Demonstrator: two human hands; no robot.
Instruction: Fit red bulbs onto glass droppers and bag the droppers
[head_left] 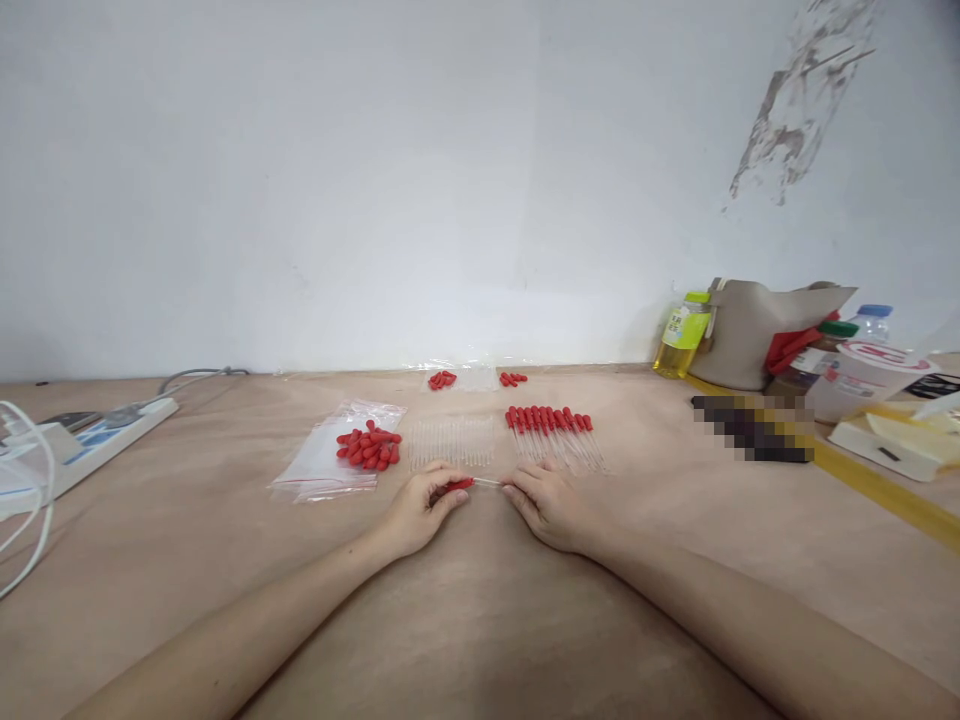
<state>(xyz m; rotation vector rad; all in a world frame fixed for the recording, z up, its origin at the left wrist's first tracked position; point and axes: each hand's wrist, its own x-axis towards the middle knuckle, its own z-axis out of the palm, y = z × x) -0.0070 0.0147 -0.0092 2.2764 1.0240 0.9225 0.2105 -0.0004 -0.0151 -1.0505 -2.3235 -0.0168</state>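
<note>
My left hand point(429, 508) is closed around a red rubber dropper bulb point(460, 484). My right hand point(546, 502) pinches a thin clear glass tube point(487, 483), whose left end meets the bulb's mouth. How far the tube sits inside the bulb I cannot tell. Just beyond my hands lies a row of bare clear tubes point(452, 442). To its right is a row of droppers with red bulbs point(551, 425), their tubes pointing toward me. On the left, a pile of loose red bulbs point(367, 446) rests partly on clear zip bags point(322, 460).
Small groups of red bulbs point(442, 380) lie on clear plastic by the wall. At left is a white power strip point(97, 445) with cables. A yellow-green bottle point(682, 335), grey bag point(739, 330), plastic cup point(862, 385) and tissue pack point(896, 445) stand at right.
</note>
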